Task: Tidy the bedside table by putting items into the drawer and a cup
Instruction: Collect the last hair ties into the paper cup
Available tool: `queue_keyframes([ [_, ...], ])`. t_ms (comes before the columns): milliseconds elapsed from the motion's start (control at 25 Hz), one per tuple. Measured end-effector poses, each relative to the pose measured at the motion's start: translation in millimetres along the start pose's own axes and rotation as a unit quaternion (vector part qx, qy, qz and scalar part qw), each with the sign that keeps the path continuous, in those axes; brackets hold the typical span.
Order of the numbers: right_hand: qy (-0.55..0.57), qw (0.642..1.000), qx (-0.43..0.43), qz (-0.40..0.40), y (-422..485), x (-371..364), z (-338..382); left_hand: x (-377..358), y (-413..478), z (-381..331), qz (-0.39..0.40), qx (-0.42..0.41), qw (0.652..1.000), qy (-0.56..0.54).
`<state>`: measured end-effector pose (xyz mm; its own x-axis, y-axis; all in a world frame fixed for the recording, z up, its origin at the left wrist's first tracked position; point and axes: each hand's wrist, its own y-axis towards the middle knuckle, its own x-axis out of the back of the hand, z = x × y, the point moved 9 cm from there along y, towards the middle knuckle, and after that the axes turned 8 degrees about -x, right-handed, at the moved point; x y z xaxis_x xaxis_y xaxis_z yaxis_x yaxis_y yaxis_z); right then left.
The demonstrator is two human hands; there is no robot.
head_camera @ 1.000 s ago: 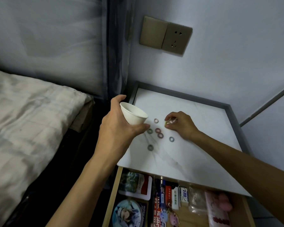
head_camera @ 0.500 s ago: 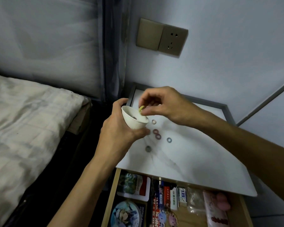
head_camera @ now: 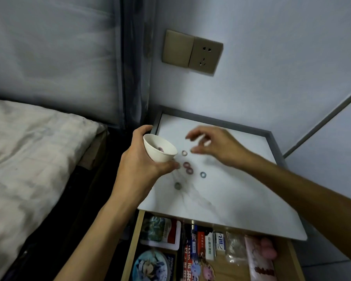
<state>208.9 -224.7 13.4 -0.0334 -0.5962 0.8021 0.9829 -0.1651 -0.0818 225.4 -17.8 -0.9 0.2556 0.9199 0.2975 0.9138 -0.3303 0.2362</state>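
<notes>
The white cup (head_camera: 160, 153) is in the left hand (head_camera: 138, 169), thumb round the far side and fingertips wrapped under the near side, so it's a proper grip. It's tipped with the mouth facing the right hand (head_camera: 217, 149), and you can make out at least one purplish ring (head_camera: 160, 148) sitting inside it.

The right hand hangs over the bedside table (head_camera: 231, 199) with fingers loosely spread and a bit curved, nothing between them as far as I can see (it's motion-blurred though).

The loose rings are all on the tabletop between the two hands. There's a pale pink ring (head_camera: 184, 153) just off the right thumb tip. A dark red ring (head_camera: 186, 164) and a second dark red ring (head_camera: 189, 170) touch each other, right beside the left fingertips. A blue ring (head_camera: 203, 174) lies under the right wrist side. A grey ring (head_camera: 177, 185) sits below the left fingertips, nearer the front edge.

The drawer (head_camera: 130, 250) under the tabletop is pulled open, below both forearms, and packed with cards, little boxes and packets (head_camera: 219, 241). Further out there's a brass-coloured wall socket (head_camera: 206, 54) above the right hand and a bed (head_camera: 28, 159) off past the left arm.
</notes>
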Motion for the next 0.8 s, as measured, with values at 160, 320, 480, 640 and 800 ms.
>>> queue_keyframes([
  [160, -0.154, 0.966, -0.201, 0.057, -19, -51, -100, 7, 2, 5, -0.017, 0.012, 1.0, 0.013],
  [320, -0.089, 0.985, -0.147, -0.01, -13, -73, -78, 7, 4, 8, -0.019, 0.014, 0.999, 0.028],
  [480, -0.07, 0.994, -0.075, -0.026, 2, -84, -56, 9, 4, 11, -0.018, 0.013, 0.999, 0.035],
  [640, -0.078, 0.992, -0.088, -0.046, 9, -74, -58, 13, 6, 13, -0.027, 0.016, 0.999, 0.032],
  [800, -0.166, 0.976, -0.139, 0.01, 12, -75, -66, 14, 5, 14, -0.027, 0.019, 0.999, 0.03],
])
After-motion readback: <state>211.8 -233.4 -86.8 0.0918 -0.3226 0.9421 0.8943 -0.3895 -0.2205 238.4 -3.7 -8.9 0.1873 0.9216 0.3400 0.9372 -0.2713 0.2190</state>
